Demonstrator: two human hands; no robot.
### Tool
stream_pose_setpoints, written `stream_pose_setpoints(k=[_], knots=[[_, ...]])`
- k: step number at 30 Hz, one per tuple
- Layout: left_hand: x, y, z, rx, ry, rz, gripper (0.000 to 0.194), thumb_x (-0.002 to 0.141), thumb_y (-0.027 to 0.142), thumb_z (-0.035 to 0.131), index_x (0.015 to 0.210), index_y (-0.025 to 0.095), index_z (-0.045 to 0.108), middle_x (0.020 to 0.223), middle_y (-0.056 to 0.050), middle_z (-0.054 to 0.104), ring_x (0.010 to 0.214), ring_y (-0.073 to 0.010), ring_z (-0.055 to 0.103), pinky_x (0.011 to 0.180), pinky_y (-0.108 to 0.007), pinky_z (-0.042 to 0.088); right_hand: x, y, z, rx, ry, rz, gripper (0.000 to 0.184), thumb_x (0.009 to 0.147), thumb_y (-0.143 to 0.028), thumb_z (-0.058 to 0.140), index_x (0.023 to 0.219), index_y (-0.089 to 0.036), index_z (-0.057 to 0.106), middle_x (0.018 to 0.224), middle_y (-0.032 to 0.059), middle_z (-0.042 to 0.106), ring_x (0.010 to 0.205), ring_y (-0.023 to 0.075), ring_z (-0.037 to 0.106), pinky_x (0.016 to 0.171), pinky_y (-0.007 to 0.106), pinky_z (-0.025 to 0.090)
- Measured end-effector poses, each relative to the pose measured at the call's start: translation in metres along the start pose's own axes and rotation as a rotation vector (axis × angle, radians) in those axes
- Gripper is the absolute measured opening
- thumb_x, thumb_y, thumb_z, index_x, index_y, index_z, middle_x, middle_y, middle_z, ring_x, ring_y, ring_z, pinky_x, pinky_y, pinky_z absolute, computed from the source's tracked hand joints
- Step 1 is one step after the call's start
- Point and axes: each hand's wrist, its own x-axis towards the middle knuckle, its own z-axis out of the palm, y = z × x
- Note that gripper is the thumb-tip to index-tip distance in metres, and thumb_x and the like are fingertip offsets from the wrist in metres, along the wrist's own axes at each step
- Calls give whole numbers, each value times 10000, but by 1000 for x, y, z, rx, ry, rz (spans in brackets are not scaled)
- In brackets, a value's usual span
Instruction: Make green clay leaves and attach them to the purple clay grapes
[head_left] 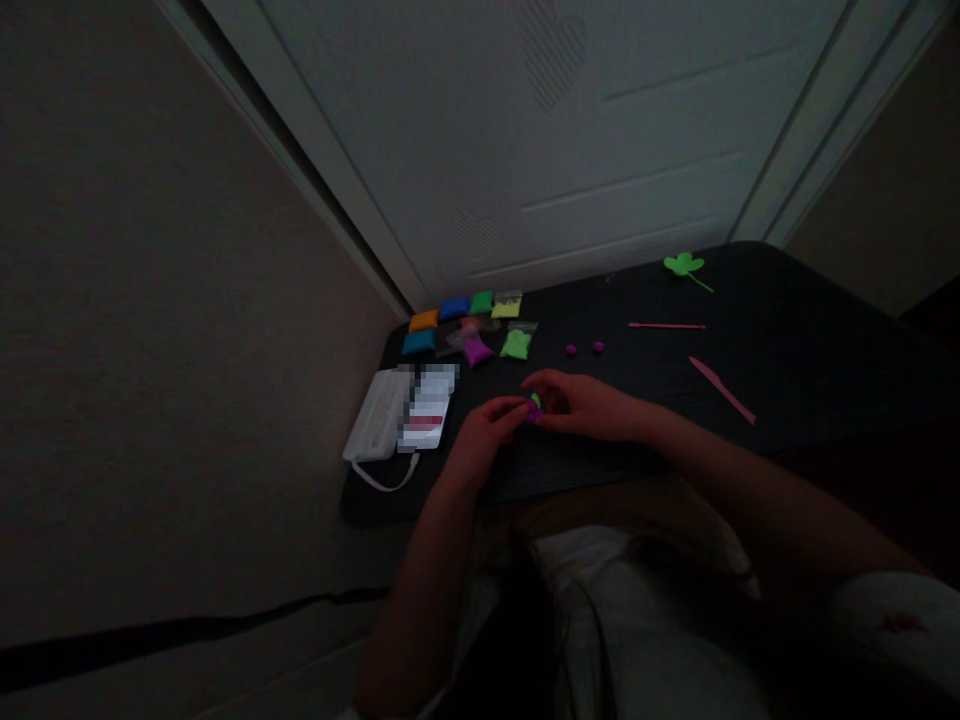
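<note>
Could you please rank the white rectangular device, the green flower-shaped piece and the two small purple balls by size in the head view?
1. White rectangular device
2. Green flower-shaped piece
3. Two small purple balls: too alike to rank apart.

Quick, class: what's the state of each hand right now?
Left hand: closed, holding a small purple-and-green piece.
Right hand: partly open, at the same piece.

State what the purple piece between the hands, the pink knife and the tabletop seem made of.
Purple piece: probably matte modelling clay, judging by its lumpy look.
Pink knife: likely smooth plastic, one even colour.
Tabletop: wood or laminate, dull black, faintly grained; too dim to settle.
</note>
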Motion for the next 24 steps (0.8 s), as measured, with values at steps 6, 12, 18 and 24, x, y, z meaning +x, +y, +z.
stream_pose_setpoints(k=[6, 12, 18, 24], knots=[[1, -3, 2, -402, -24, -55, 239, 633, 315, 691, 807, 166, 622, 670, 40, 521, 517, -29, 420, 436, -151, 283, -3, 0, 4, 106, 103, 12, 464, 755, -252, 599, 1173, -188, 409, 948, 44, 586, 780, 134, 593, 692, 275, 484], [-2, -1, 5, -435, -42, -66, 235, 653, 314, 675, 819, 160, 612, 643, 40, 513, 506, -31, 428, 432, -150, 293, -3, -1, 8, 99, 133, 0, 310, 778, -243, 570, 1065, -174, 478, 893, 37, 601, 788, 138, 595, 729, 294, 489], [-6, 0, 3, -459, -30, -45, 258, 632, 267, 682, 855, 149, 631, 695, 21, 556, 520, -34, 434, 440, -159, 300, -4, -1, 7, 208, 124, 21, 293, 781, -233, 562, 1056, -170, 484, 918, 45, 602, 799, 138, 598, 715, 296, 507], [-9, 1, 6, -359, -5, 61, 289, 665, 251, 664, 945, 193, 623, 687, 40, 534, 512, -30, 400, 454, -160, 291, -5, 0, 7, 398, 141, 32, 294, 775, -214, 575, 1051, -183, 478, 917, 32, 603, 776, 122, 598, 723, 299, 506]])
